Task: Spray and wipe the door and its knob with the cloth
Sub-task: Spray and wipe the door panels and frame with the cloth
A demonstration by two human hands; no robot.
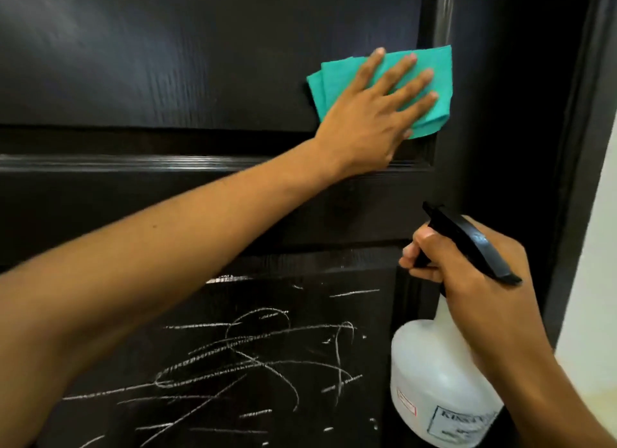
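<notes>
Your left hand [374,114] presses flat, fingers spread, on the green cloth [430,90] against the dark door [167,64] upper panel; chalk scribbles [250,357] lie below it, nearer your right hand [474,287], which grips the spray bottle [434,374]; no knob visible

Dark panelled door [167,64]: folded teal cloth [430,114] flat on upper panel; white scribbles [253,357] on lower panel.

the spray bottle [437,391] runs off the bottom edge, its label print too blurred to read; the right hand [480,287] perhaps hides its trigger.
</notes>
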